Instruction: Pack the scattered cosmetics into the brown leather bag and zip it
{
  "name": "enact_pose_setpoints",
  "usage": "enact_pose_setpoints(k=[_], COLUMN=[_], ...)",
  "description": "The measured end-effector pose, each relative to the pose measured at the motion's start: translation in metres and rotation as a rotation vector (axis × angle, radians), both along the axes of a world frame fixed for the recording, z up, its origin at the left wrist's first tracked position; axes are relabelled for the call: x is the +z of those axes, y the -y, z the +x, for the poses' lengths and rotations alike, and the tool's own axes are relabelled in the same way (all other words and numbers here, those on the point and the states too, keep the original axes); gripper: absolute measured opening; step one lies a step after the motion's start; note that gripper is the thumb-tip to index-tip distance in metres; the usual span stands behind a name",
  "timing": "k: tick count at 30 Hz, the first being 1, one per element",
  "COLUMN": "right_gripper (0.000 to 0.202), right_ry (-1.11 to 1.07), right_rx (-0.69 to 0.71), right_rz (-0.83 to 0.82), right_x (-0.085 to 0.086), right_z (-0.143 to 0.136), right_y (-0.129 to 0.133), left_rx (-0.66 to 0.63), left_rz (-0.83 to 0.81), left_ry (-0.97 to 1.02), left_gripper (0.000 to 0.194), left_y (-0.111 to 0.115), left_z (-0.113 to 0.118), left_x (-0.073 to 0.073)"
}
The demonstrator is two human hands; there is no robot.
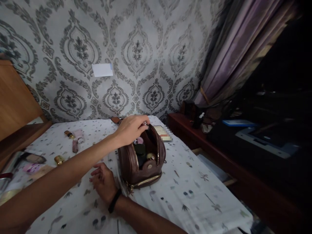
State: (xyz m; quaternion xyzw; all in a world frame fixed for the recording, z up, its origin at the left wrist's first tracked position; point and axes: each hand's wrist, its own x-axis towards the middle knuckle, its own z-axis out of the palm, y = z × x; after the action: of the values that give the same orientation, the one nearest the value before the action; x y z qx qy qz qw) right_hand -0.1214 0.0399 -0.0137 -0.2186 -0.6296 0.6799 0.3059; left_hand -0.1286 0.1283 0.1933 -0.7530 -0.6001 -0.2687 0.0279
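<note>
A brown leather bag point(126, 162) stands unzipped on the patterned cloth, with a dark green item point(140, 149), a pink item point(139, 140) and a round pale item point(151, 156) inside. My left hand point(133, 128) reaches over to the bag's far edge, its thumb and fingers closed around something small and shiny that I cannot make out. My right hand point(104, 182), a black band on its wrist, hovers left of the bag, palm inward. Its fingers are loosely curled and apart, with nothing in them.
Small bottles point(75, 145), a gold-capped item point(58, 159) and flat packets point(32, 168) lie at the left. Behind the bag is a light notebook point(163, 133). A wooden cabinet point(17, 100) borders the left side; an open drawer point(212, 167) and dark red furniture point(195, 139) border the right.
</note>
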Motion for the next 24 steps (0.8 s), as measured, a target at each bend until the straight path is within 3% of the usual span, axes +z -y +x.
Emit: enact_pose_setpoints(k=[9,17,24], right_gripper=[0.037,0.028,0.026], right_ry=[-0.005,0.009,-0.006], right_rx=[-0.002,-0.027,-0.023], right_rz=[0.044,0.079,0.15], right_x=[-0.002,0.0,0.0], right_z=[0.001,-0.001,0.001], right_y=[-0.001,-0.001,-0.001], left_rx=[0.055,0.009,0.057], left_rz=[-0.097,-0.16,-0.205], left_ry=[-0.08,-0.178,-0.186], left_gripper=[0.011,0.009,0.011], left_y=[-0.013,-0.021,-0.026], left_z=[0.011,0.021,0.02], left_x=[-0.006,-0.012,-0.016])
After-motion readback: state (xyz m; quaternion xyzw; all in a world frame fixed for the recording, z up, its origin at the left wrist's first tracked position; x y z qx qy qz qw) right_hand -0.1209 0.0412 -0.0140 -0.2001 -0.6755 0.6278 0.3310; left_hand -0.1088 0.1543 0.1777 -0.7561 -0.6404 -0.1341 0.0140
